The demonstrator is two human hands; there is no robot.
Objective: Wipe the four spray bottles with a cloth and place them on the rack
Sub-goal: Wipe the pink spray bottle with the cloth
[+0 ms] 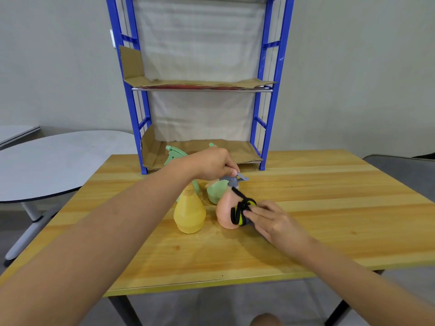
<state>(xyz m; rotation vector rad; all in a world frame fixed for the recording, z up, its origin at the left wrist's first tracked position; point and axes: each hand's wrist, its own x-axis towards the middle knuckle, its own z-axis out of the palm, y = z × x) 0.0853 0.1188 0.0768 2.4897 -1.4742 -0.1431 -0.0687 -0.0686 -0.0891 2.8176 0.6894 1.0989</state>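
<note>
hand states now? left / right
Left hand: fingers pinch the grey spray head of the pink bottle.
Right hand: fingers straight, pressing the black-and-yellow cloth against that bottle.

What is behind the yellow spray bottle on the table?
Behind the yellow bottle stands a green bottle, mostly covered by the left forearm; only its trigger head shows clearly. A second green bottle stands further right.

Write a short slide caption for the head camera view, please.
Left hand steadies the pink spray bottle while right hand wipes it with a cloth.

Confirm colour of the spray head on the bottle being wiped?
Grey, on the pink spray bottle; the spray head shows best in the head view.
</note>
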